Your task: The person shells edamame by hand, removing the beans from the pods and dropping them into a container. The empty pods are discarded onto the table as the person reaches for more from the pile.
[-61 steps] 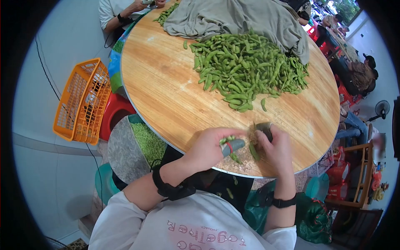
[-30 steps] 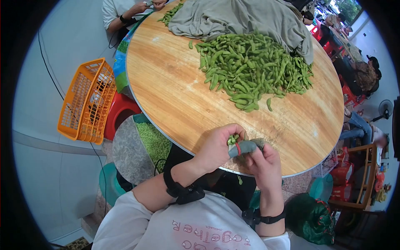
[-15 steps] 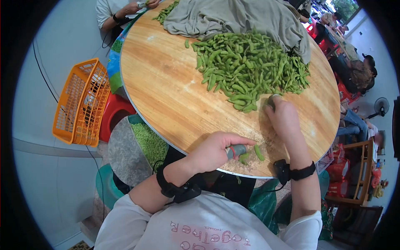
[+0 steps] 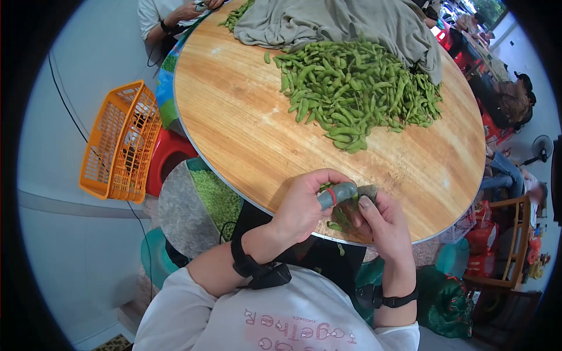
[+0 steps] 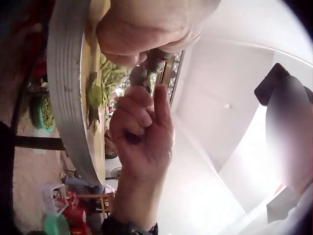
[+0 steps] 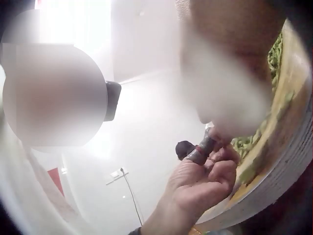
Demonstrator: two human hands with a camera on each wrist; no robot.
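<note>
Both hands meet over the near edge of the round wooden table [image 4: 234, 134]. The left hand [image 4: 295, 207], with a grey cover and red band on its thumb [image 4: 336, 195], curls its fingers round some green beans [image 4: 324, 188]. Against that thumb the right hand [image 4: 389, 225] pinches a green pod [image 4: 355, 200] between thumb and a grey-covered finger; the hands partly hide it. More green bits [image 4: 336, 225] show just below the hands. In the left wrist view the right hand [image 5: 144, 132] has curled fingers; in the right wrist view the left hand [image 6: 203, 181] does too.
A pod heap [image 4: 357, 88] lies beyond the hands, partly under a grey cloth [image 4: 333, 23]. Left of the table are shelled beans [image 4: 213, 196], an orange crate [image 4: 120, 143] and a red stool [image 4: 167, 158]. Another person's hands [image 4: 190, 10] are at top left.
My right hand has come back from the heap's near edge to the left hand. The loose pod below the heap is gone from its spot. The left hand has stayed near the table edge.
</note>
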